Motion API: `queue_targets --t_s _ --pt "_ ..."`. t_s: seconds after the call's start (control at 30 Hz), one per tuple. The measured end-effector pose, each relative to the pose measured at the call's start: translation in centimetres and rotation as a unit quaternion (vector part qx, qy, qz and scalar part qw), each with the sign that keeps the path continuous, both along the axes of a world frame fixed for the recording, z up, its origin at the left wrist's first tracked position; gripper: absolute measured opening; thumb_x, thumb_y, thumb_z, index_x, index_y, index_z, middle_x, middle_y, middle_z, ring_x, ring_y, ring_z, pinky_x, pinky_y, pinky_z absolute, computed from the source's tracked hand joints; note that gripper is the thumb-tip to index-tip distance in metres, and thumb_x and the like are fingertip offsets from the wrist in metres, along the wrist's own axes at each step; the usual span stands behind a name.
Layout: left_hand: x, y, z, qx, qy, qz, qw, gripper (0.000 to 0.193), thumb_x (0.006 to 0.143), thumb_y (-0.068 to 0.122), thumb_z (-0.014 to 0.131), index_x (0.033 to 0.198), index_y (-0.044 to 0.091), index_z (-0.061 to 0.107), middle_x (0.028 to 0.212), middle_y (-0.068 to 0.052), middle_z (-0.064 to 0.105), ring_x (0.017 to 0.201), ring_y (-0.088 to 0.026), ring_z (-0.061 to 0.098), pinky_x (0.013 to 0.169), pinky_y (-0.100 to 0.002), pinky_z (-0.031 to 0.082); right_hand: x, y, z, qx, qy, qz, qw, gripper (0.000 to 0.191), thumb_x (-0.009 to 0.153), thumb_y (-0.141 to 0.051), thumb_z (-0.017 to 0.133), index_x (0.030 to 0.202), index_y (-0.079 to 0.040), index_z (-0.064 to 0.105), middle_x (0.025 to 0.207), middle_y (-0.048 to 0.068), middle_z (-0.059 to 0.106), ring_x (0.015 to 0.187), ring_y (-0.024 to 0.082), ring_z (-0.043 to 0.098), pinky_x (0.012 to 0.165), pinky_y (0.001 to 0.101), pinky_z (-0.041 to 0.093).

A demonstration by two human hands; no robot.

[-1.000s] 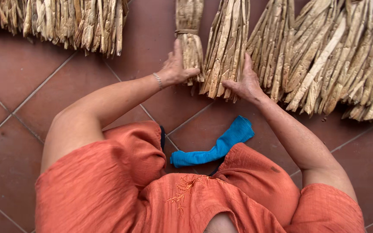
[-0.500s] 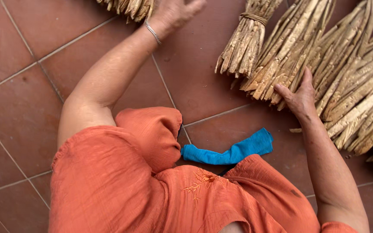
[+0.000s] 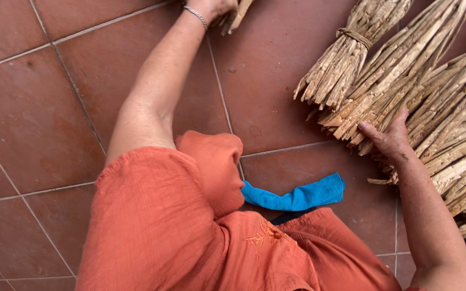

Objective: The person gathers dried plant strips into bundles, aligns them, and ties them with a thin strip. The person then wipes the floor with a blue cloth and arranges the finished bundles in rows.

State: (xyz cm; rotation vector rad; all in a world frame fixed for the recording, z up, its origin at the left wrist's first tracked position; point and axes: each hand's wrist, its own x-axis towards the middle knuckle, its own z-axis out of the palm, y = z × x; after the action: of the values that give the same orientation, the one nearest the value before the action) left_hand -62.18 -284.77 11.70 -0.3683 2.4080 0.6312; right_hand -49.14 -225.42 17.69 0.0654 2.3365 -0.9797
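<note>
My left hand [image 3: 215, 7], with a thin silver bracelet on the wrist, reaches to the top edge of the view and closes on the ends of a dry straw bundle [image 3: 234, 17]; most of that bundle is out of frame. My right hand [image 3: 389, 139] lies flat, fingers spread, on the cut ends of a large fan of pale dried stalks [image 3: 438, 102] at the right. A smaller tied bundle [image 3: 346, 59] lies just left of that fan, bound with a twisted straw band.
Reddish-brown floor tiles [image 3: 44, 118] with pale grout lines fill the view. My orange clothing [image 3: 173, 231] covers the lower middle. A blue cloth [image 3: 297, 196] lies on the floor by my knees.
The view has swung left and down. My left hand has left the middle bundle, reached far up-left and grasped another bundle there. My right hand stays on the stalks at the right.
</note>
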Motion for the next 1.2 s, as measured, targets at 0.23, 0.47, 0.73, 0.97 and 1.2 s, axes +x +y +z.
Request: queue_targets --t_s 0.23,0.47,0.73,0.97,1.2 --pt "2.2 3.3 2.5 -0.018 0.103 0.091 0.990 0.056 0.076 0.037 0.075 0.121 0.005 0.069 0.118 -0.025 0.072 0.113 -0.037 0.070 0.096 -0.049 0.060 -0.3 -0.4 0.0 -0.025 -0.017 -0.061 0.998 0.119 0.082 -0.026 0.091 0.162 0.000 0.008 0.150 0.026 0.046 0.134 0.034 0.052 0.108 0.0400 0.050" --pt "0.6 2.2 9.3 -0.182 0.106 0.091 0.973 0.153 0.052 0.067 0.095 0.158 0.011 0.001 0.163 -0.032 0.012 0.148 -0.052 0.015 0.108 -0.077 0.030 -1.2 -1.3 -0.5 -0.010 0.054 -0.092 0.994 0.111 0.075 -0.031 0.092 0.159 0.002 0.027 0.144 0.023 0.056 0.125 0.032 0.060 0.102 0.0431 0.053" --pt "-1.3 2.7 6.6 -0.154 0.081 0.079 0.982 0.159 0.052 0.068 0.096 0.155 0.012 -0.011 0.160 -0.036 0.009 0.143 -0.059 0.020 0.101 -0.078 0.031 -2.6 -2.0 -0.7 -0.021 0.031 -0.113 0.993 0.113 0.076 -0.021 0.096 0.159 0.001 0.023 0.143 0.026 0.052 0.124 0.034 0.057 0.098 0.0432 0.053" --pt "0.7 3.6 6.2 -0.183 0.314 0.049 0.930 0.099 0.071 0.025 0.079 0.155 0.009 0.030 0.122 -0.026 0.055 0.111 -0.041 0.061 0.088 -0.051 0.057 -0.8 -2.0 -0.1 -0.052 0.061 -0.146 0.986 0.106 0.071 -0.018 0.096 0.153 -0.001 0.030 0.133 0.020 0.062 0.115 0.029 0.065 0.094 0.0396 0.057" --pt "3.9 4.1 16.7 0.144 0.412 0.065 0.897 0.050 0.075 0.014 0.073 0.122 0.004 0.061 0.091 -0.010 0.072 0.080 -0.026 0.070 0.070 -0.041 0.059 0.5 -2.5 0.9 -0.054 0.053 -0.167 0.983 0.107 0.067 -0.024 0.096 0.149 -0.002 0.033 0.128 0.019 0.064 0.110 0.028 0.067 0.090 0.0387 0.058"
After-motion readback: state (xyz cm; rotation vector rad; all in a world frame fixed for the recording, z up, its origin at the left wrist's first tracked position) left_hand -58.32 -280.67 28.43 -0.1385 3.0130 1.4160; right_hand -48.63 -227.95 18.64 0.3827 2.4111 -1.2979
